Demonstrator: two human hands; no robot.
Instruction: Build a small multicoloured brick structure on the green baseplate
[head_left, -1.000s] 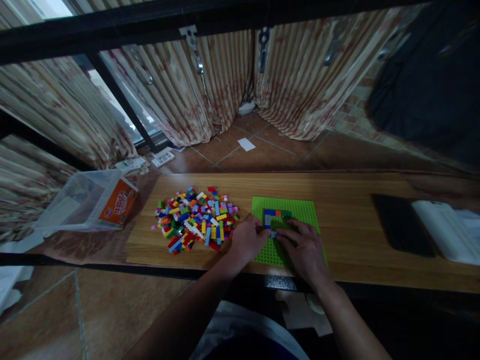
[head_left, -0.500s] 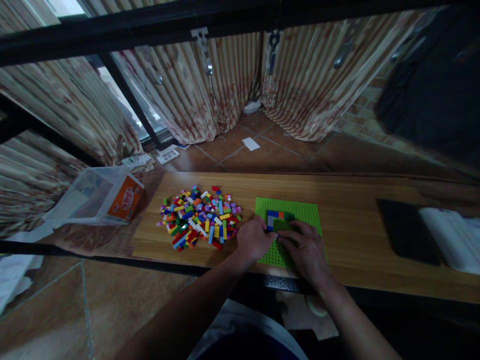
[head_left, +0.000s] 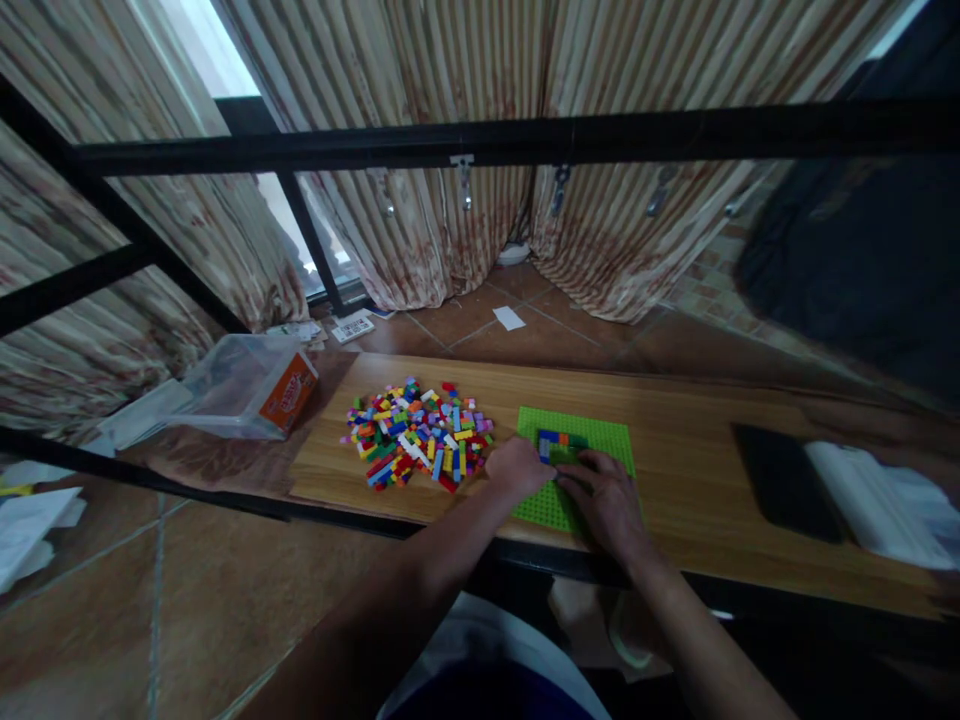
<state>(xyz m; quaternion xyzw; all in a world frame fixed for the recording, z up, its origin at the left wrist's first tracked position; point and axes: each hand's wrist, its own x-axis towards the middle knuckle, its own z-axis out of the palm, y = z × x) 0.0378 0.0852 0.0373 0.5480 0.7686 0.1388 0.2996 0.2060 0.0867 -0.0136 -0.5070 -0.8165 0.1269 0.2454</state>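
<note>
A bright green studded baseplate (head_left: 536,512) lies on the wooden table, with both hands over it. Toy bricks stand on the plate in a corner shape: a blue brick (head_left: 549,436), an orange one beside it, a dark green brick (head_left: 577,440) at the right and a grey-blue one (head_left: 544,450) below the blue. My left hand (head_left: 520,466) is closed at the lower end of this row, its fingertips pressed low on the plate. My right hand (head_left: 606,492) has thumb and forefinger pinched together, meeting the left fingertips. Whatever sits between the fingers is hidden.
A heap of mixed toy bricks (head_left: 420,435) spreads left of the plate. Beyond it stands a clear plastic bin (head_left: 240,390) with an orange label. A black flat pad (head_left: 784,480) and a white packet (head_left: 874,500) lie at the right. A black metal bar (head_left: 420,143) crosses ahead.
The camera view has tilted up slightly and shifted, so the scene sits differently in the picture. Both hands stay at the same spot on the baseplate, fingertips together.
</note>
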